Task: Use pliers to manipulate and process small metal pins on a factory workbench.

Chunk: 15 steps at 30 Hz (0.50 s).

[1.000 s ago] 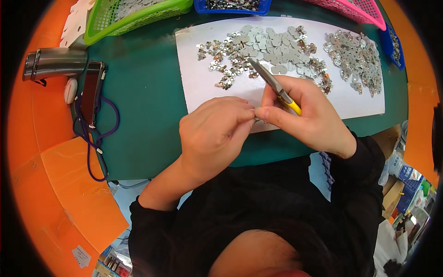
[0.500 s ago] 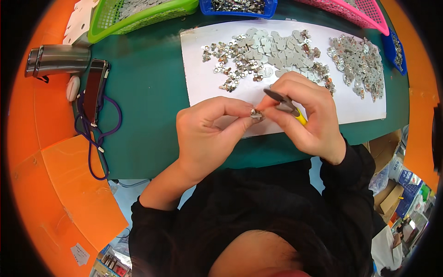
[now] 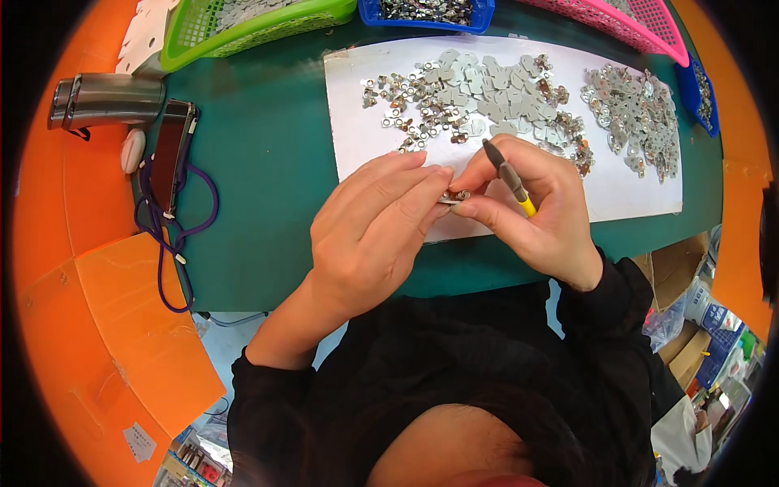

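My left hand (image 3: 375,231) is closed, its fingertips pinching a small shiny metal part (image 3: 455,197). From the other side, the thumb and index finger of my right hand (image 3: 545,213) grip the same part, so most of it is covered. Also tucked in my right hand is a yellow-handled tool (image 3: 513,180) with a dark pointed tip that sticks up past the index finger; its exact kind is not clear. Beyond my hands, flat grey metal plates (image 3: 495,89) and small metal fittings (image 3: 426,109) lie loose on a white sheet (image 3: 350,97).
Another heap of metal pieces (image 3: 634,114) lies on the right of the sheet. Green (image 3: 268,34), blue (image 3: 426,26) and pink (image 3: 617,39) baskets line the far edge. A steel cup (image 3: 114,101) and a corded phone (image 3: 172,154) sit at left.
The fingers of my left hand have extended and come over the small metal part, covering more of it. In my right hand the tool has tipped more upright. The view has shifted slightly.
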Tool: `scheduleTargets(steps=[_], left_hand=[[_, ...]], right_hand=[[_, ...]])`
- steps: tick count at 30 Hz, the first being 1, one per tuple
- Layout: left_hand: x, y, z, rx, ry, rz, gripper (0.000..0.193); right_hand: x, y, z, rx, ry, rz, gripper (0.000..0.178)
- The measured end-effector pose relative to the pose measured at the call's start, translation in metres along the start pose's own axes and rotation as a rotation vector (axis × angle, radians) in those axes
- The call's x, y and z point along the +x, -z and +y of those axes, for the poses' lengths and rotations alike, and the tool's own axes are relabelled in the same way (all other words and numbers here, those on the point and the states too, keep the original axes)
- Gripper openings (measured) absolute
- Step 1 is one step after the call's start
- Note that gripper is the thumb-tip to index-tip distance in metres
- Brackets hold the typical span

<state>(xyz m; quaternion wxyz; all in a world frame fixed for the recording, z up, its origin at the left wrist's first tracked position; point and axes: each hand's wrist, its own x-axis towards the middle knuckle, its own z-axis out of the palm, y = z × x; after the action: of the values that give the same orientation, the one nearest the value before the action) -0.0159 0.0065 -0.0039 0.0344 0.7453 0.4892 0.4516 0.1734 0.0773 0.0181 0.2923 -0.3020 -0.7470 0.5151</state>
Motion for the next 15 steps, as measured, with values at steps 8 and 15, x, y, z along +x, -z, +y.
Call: scheduleTargets(steps=[8,15], left_hand=[[-0.001,0.004,-0.003,-0.053,0.043,-0.045,0.024],[-0.004,0.006,0.003,-0.304,0.248,-0.010,0.018]], right_hand=[[-0.004,0.000,0.002,-0.046,-0.014,0.000,0.018],[-0.004,0.017,-0.001,-0.419,0.243,0.009,0.036]])
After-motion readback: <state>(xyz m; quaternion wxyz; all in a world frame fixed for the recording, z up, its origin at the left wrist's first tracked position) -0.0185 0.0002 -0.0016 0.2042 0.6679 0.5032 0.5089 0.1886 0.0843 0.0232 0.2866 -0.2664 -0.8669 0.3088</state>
